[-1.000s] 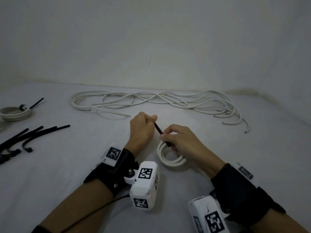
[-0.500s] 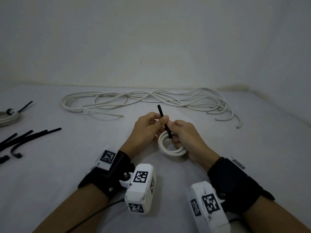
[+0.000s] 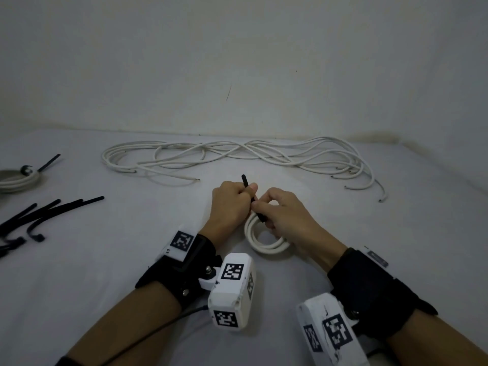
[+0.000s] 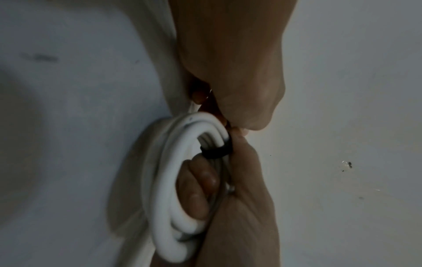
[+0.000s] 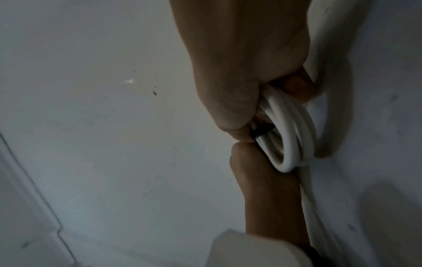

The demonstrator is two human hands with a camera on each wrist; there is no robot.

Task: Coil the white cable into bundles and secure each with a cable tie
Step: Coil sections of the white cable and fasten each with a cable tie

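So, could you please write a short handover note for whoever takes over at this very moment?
Left hand grips the black cable tie by its free end.
Right hand holds the small white coil, tie already looped round it.
Done: one tied bundle far left.
Left: cinch this tie; then coil the loose white cable at the back, using the spare ties on the left.

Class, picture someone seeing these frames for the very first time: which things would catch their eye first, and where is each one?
First, the two hands meeting at the centre of the table: the left hand grips a black cable tie looped round a small white coil that the right hand holds. Behind them, loose white cable sprawls along the far edge. At the left lie spare black ties.
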